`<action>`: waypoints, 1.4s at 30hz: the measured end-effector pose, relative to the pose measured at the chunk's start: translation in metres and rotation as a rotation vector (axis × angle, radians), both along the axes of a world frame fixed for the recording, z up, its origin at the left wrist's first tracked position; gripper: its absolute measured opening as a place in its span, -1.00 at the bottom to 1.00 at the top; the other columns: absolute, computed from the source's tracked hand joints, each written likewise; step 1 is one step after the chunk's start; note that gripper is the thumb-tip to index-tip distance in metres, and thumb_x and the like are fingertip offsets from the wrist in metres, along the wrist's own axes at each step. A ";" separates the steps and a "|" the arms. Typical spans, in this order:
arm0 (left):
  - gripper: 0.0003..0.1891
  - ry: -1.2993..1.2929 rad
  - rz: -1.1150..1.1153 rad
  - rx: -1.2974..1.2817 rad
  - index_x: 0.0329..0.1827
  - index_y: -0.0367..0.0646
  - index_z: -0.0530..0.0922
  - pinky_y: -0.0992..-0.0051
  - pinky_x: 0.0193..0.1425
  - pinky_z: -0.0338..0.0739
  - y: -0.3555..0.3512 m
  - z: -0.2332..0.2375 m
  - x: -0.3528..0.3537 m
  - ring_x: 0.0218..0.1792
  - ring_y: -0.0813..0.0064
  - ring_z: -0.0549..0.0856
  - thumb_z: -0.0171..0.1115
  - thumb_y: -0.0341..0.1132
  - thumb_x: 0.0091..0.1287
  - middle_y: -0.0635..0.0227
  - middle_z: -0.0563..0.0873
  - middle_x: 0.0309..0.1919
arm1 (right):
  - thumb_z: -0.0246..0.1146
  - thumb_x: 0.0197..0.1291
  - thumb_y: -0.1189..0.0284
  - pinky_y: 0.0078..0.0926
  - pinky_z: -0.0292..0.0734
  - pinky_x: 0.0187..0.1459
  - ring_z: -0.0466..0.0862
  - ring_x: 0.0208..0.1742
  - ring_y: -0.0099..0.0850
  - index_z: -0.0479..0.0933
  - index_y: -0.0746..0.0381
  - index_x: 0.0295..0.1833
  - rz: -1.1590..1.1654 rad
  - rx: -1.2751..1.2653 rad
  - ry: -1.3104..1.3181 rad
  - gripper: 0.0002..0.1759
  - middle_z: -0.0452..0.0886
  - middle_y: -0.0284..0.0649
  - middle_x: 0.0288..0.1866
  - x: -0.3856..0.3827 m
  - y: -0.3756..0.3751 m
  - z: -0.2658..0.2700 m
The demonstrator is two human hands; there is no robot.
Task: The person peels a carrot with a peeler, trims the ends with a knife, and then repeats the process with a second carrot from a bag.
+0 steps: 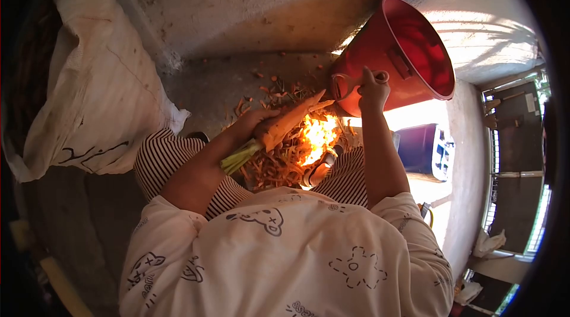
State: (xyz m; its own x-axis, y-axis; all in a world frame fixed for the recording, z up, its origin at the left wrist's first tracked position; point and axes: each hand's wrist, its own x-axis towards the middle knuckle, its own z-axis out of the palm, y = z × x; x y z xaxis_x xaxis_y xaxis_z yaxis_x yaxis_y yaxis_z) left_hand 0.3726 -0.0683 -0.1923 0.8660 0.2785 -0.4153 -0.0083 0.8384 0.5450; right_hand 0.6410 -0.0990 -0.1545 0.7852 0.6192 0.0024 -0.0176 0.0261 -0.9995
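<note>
My left hand (pixel 256 123) is closed around a large orange carrot (pixel 289 122). Its cut green stalks (pixel 240 158) point back toward my lap, and its tapered end points up and right, where it looks forked or has a strip hanging off. My right hand (pixel 374 92) grips a peeler (pixel 346 86) with a pale orange frame, held just right of the carrot's tip and apart from it. The fingers of that hand are partly hidden by its back. Below both hands, a heap of orange peelings (pixel 270 169) covers the floor between my legs, part of it glaring bright in sunlight.
A red bucket (pixel 404 58) leans by the wall at upper right, its mouth tilted right. At left stands a big white woven sack (pixel 101 88). A dark blue crate-like container (pixel 418 149) is at right. Scattered peel bits lie along the wall's foot.
</note>
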 end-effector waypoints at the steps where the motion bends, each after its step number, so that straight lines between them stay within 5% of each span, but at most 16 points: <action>1: -0.65 -0.001 0.015 0.006 -0.26 -0.40 0.43 0.51 -0.60 0.52 -0.001 0.002 0.000 -0.63 0.40 0.60 -0.03 -0.18 0.22 0.15 0.56 -0.56 | 0.24 -0.05 0.47 -0.70 0.14 -0.78 0.32 -0.74 -0.62 0.36 0.22 -0.47 0.025 0.022 0.083 -0.84 0.35 -0.35 -0.67 -0.021 -0.005 0.027; 4: -0.67 0.058 0.025 0.023 -0.27 -0.38 0.45 0.56 -0.59 0.51 -0.001 0.001 0.007 -0.60 0.42 0.60 -0.04 -0.20 0.22 0.17 0.58 -0.52 | 0.21 -0.04 0.49 -0.70 0.13 -0.79 0.33 -0.75 -0.61 0.37 0.22 -0.47 0.260 0.030 0.283 -0.87 0.37 -0.34 -0.66 -0.069 -0.015 0.030; 6: -0.68 -0.168 -0.102 0.113 -0.25 -0.36 0.46 0.56 -0.60 0.50 0.015 -0.095 0.016 -0.58 0.45 0.60 -0.05 -0.21 0.22 0.19 0.58 -0.49 | 0.22 -0.05 0.43 -0.67 0.24 -0.72 0.38 -0.68 -0.60 0.39 0.32 -0.44 0.476 -0.023 0.442 -0.81 0.45 -0.29 -0.58 -0.109 -0.027 0.036; 7: -0.68 -0.155 -0.091 0.167 -0.24 -0.35 0.47 0.56 -0.61 0.49 0.014 -0.097 0.016 -0.58 0.46 0.61 -0.05 -0.22 0.22 0.20 0.59 -0.48 | 0.21 -0.05 0.42 -0.66 0.25 -0.72 0.39 -0.67 -0.60 0.40 0.32 -0.43 0.517 -0.048 0.416 -0.81 0.46 -0.28 -0.57 -0.113 -0.026 0.031; 8: -0.69 -0.141 -0.079 0.222 -0.23 -0.34 0.47 0.56 -0.61 0.49 0.014 -0.098 0.016 -0.57 0.47 0.61 -0.06 -0.22 0.22 0.21 0.59 -0.47 | 0.20 -0.05 0.42 -0.66 0.26 -0.72 0.40 -0.66 -0.59 0.41 0.32 -0.43 0.558 -0.075 0.388 -0.82 0.47 -0.27 -0.56 -0.114 -0.024 0.022; 10: -0.70 0.148 0.104 0.345 -0.20 -0.32 0.48 0.55 -0.61 0.48 -0.005 -0.007 0.006 -0.55 0.49 0.60 -0.06 -0.24 0.23 0.23 0.59 -0.45 | 0.21 -0.06 0.42 -0.63 0.31 -0.71 0.44 -0.63 -0.57 0.41 0.32 -0.42 0.478 -0.115 0.293 -0.82 0.48 -0.26 -0.55 -0.109 -0.018 0.006; 13: -0.64 0.157 -0.039 0.232 -0.09 -0.39 0.39 0.48 -0.36 0.55 -0.002 -0.007 0.010 -0.44 0.36 0.62 -0.10 -0.22 0.27 0.13 0.58 -0.36 | 0.22 -0.09 0.44 -0.55 0.44 -0.67 0.53 -0.59 -0.44 0.39 0.31 -0.41 0.237 -0.171 0.148 -0.82 0.50 -0.18 -0.52 -0.036 0.002 -0.018; 14: -0.64 0.122 -0.038 0.210 -0.08 -0.40 0.38 0.48 -0.35 0.55 0.000 -0.012 0.010 -0.44 0.36 0.62 -0.10 -0.23 0.27 0.12 0.58 -0.36 | 0.21 -0.07 0.43 -0.55 0.43 -0.68 0.50 -0.65 -0.43 0.36 0.30 -0.44 0.098 0.018 0.275 -0.81 0.48 -0.18 -0.55 -0.029 0.002 -0.012; 19: -0.61 -0.031 -0.027 -0.024 -0.04 -0.42 0.34 0.48 -0.36 0.56 0.007 -0.015 0.006 -0.46 0.34 0.62 -0.10 -0.22 0.26 0.12 0.58 -0.37 | 0.23 -0.04 0.42 -0.69 0.20 -0.75 0.35 -0.75 -0.58 0.34 0.28 -0.48 0.268 -0.006 0.263 -0.79 0.40 -0.30 -0.63 -0.084 -0.019 0.027; 22: -0.56 -0.018 -0.025 0.500 -0.04 -0.43 0.33 0.44 -0.39 0.57 0.009 -0.032 0.007 -0.45 0.30 0.62 -0.14 -0.16 0.26 0.09 0.57 -0.35 | 0.24 -0.06 0.46 -0.70 0.19 -0.76 0.35 -0.75 -0.62 0.35 0.27 -0.51 0.473 -0.002 0.338 -0.81 0.39 -0.34 -0.66 -0.127 -0.033 0.028; 24: -0.54 0.007 -0.005 0.485 -0.05 -0.42 0.33 0.43 -0.43 0.56 0.004 -0.031 0.008 -0.44 0.29 0.61 -0.16 -0.12 0.26 0.08 0.56 -0.32 | 0.23 -0.06 0.50 -0.64 0.29 -0.71 0.43 -0.69 -0.58 0.38 0.33 -0.46 0.554 -0.072 0.424 -0.84 0.42 -0.34 -0.66 -0.113 -0.029 0.013; 26: -0.58 0.010 0.021 0.297 -0.09 -0.40 0.38 0.46 -0.46 0.55 -0.001 -0.015 0.009 -0.46 0.34 0.62 -0.14 -0.14 0.26 0.11 0.57 -0.34 | 0.23 -0.11 0.55 -0.60 0.36 -0.64 0.48 -0.62 -0.54 0.41 0.32 -0.37 0.586 0.040 -0.038 -0.84 0.44 -0.32 -0.62 -0.098 -0.025 -0.017; 28: -0.66 -0.011 0.050 -0.066 -0.18 -0.38 0.46 0.54 -0.48 0.54 -0.004 0.002 0.009 -0.50 0.44 0.62 -0.09 -0.22 0.26 0.17 0.59 -0.40 | 0.23 -0.28 0.64 -0.54 0.45 -0.51 0.54 -0.48 -0.46 0.46 0.17 -0.23 0.363 -0.227 -0.004 -0.64 0.46 -0.29 -0.52 -0.062 -0.008 -0.033; 31: -0.64 0.019 -0.069 0.008 -0.18 -0.38 0.45 0.54 -0.44 0.54 0.002 -0.025 0.005 -0.50 0.43 0.62 -0.09 -0.18 0.26 0.16 0.59 -0.42 | 0.25 -0.08 0.48 -0.64 0.29 -0.67 0.37 -0.70 -0.56 0.40 0.25 -0.41 0.050 -0.124 -0.328 -0.85 0.40 -0.34 -0.65 0.029 -0.003 -0.040; 35: -0.57 -0.023 -0.055 0.031 -0.09 -0.39 0.36 0.45 -0.53 0.54 0.003 -0.010 0.004 -0.52 0.34 0.60 -0.16 -0.11 0.26 0.13 0.56 -0.42 | 0.25 -0.03 0.41 -0.72 0.17 -0.75 0.29 -0.77 -0.63 0.32 0.15 -0.55 -0.109 0.060 -0.006 -0.77 0.36 -0.36 -0.69 0.014 -0.010 0.008; 42: -0.62 0.036 0.010 0.076 -0.15 -0.40 0.41 0.51 -0.50 0.54 -0.003 0.003 0.007 -0.54 0.39 0.60 -0.08 -0.18 0.24 0.16 0.57 -0.45 | 0.28 -0.10 0.44 -0.65 0.33 -0.69 0.44 -0.65 -0.58 0.39 0.26 -0.39 0.457 -0.165 0.324 -0.79 0.42 -0.32 -0.57 -0.086 -0.028 0.000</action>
